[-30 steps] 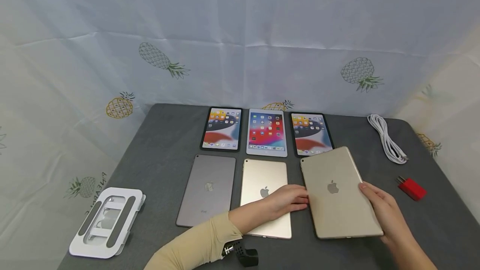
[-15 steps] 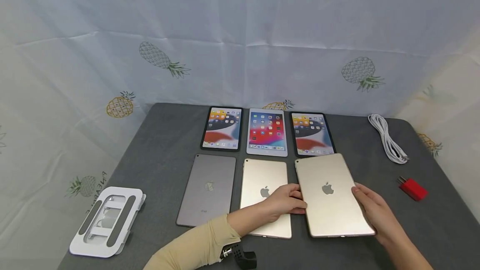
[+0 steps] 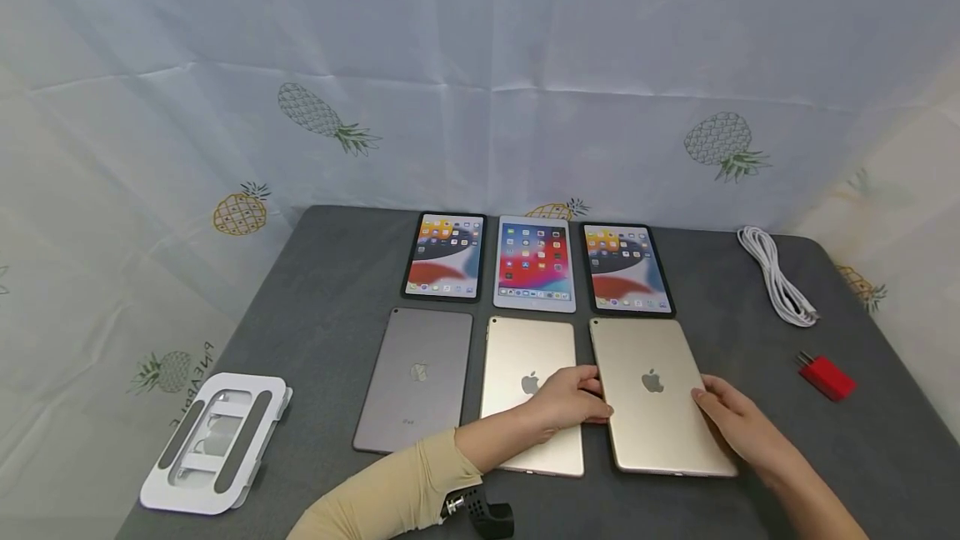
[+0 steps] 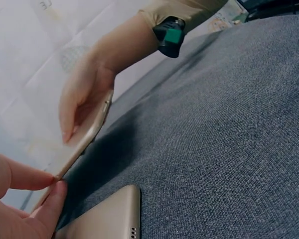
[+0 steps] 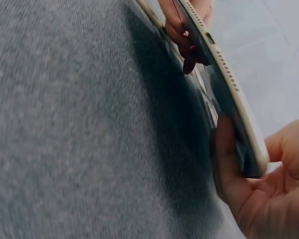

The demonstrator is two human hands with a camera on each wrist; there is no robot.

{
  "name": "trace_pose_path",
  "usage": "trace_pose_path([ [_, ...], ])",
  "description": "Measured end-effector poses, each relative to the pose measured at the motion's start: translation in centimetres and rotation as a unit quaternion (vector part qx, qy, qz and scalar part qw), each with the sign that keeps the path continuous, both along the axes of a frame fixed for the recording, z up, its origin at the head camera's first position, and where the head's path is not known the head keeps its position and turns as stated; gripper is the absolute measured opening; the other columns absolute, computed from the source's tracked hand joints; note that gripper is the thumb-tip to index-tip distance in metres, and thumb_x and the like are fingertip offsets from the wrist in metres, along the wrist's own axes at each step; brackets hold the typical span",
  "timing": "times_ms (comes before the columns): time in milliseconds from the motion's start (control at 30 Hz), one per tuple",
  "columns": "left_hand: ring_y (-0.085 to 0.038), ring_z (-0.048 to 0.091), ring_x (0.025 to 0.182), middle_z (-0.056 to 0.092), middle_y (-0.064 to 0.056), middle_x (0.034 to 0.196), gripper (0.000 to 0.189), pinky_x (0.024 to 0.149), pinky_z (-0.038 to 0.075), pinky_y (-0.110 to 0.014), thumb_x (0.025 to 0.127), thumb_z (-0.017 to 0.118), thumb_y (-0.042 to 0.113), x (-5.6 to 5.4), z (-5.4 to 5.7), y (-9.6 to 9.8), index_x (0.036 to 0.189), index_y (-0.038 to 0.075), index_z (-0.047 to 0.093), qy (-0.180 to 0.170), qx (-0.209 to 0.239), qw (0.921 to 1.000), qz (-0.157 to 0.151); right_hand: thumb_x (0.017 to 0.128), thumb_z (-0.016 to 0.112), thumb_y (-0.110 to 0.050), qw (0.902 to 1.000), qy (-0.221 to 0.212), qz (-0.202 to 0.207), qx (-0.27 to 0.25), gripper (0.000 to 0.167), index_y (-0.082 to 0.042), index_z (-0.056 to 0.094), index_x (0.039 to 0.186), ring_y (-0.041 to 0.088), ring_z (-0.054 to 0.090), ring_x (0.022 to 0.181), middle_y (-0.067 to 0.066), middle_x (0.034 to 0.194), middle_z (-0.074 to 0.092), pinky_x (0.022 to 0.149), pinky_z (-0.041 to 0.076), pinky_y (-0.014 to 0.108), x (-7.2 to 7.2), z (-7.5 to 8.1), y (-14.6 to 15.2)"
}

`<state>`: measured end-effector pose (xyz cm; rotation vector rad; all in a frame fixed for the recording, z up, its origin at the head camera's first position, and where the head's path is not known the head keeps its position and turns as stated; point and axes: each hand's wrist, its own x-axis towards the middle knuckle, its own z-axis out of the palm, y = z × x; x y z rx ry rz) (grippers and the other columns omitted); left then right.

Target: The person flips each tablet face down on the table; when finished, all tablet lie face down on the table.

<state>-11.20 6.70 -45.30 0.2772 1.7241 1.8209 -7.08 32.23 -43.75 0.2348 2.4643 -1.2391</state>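
Note:
A gold tablet (image 3: 645,427), back side up with an apple logo, is held between both hands at the right end of the front row. My left hand (image 3: 566,400) pinches its left edge between thumb and fingers, the forearm crossing over a second gold tablet (image 3: 525,357). On the other side my right hand (image 3: 742,423) grips the right edge, thumb on top. In the right wrist view the held tablet (image 5: 229,79) is raised off the cloth, fingers (image 5: 229,159) beneath it and a dark shadow below.
Left of the gold tablets lies a grey tablet (image 3: 412,382). Behind stand out three smaller lit tablets, the middle one white (image 3: 534,265). A white folding stand (image 3: 168,486) lies at left. A coiled white cable (image 3: 776,277) and red charger (image 3: 825,377) are at right on the grey tabletop (image 3: 322,273).
The held gold tablet has come down and left toward the table, its tilt lessening and the small tablet behind showing fully. Both hands keep their hold on its edges.

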Motion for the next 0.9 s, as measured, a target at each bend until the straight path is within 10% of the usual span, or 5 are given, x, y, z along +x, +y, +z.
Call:
trace_pose_path([
  [300, -0.013, 0.069, 0.086, 0.062, -0.003, 0.099, 0.05, 0.07, 0.054, -0.02, 0.082, 0.071, -0.004, -0.14, 0.19, -0.28, 0.129, -0.004, 0.056, 0.093, -0.084, 0.992, -0.015, 0.103, 0.048, -0.037, 0.9993, -0.011, 0.02, 0.031, 0.071, 0.014, 0.018, 0.143, 0.021, 0.061, 0.086, 0.023, 0.112, 0.061, 0.066, 0.052, 0.031, 0.26, 0.27, 0.06],
  [500, -0.009, 0.068, 0.086, 0.061, -0.003, 0.103, 0.049, 0.071, 0.052, -0.018, 0.083, 0.072, -0.001, -0.15, 0.01, -0.32, 0.129, -0.003, 0.057, 0.102, -0.091, 0.9904, -0.023, 0.102, 0.048, -0.041, 0.9963, -0.005, 0.05, 0.07, 0.076, 0.011, 0.014, 0.146, 0.025, 0.064, 0.095, 0.03, 0.122, 0.059, 0.071, 0.052, 0.034, 0.43, 0.57, 0.15],
  [767, -0.005, 0.066, 0.078, 0.061, 0.001, 0.101, 0.053, 0.069, 0.051, -0.018, 0.081, 0.074, 0.001, -0.17, 0.06, -0.33, 0.131, -0.001, 0.057, 0.095, -0.105, 0.9896, -0.025, 0.098, 0.057, -0.042, 0.98, 0.067, 0.077, 0.171, 0.075, 0.014, 0.032, 0.142, 0.017, 0.05, 0.073, 0.005, 0.086, 0.055, 0.057, 0.041, 0.029, 0.59, 0.57, -0.21],
  [900, -0.002, 0.061, 0.071, 0.059, 0.002, 0.098, 0.051, 0.066, 0.049, -0.017, 0.079, 0.074, 0.002, -0.2, 0.14, -0.3, 0.128, 0.0, 0.059, 0.094, -0.108, 0.9894, -0.025, 0.092, 0.063, -0.049, 0.9752, 0.064, 0.098, 0.187, 0.091, 0.019, 0.029, 0.142, 0.022, 0.048, 0.08, 0.013, 0.093, 0.052, 0.06, 0.04, 0.03, 0.58, 0.7, -0.33],
])
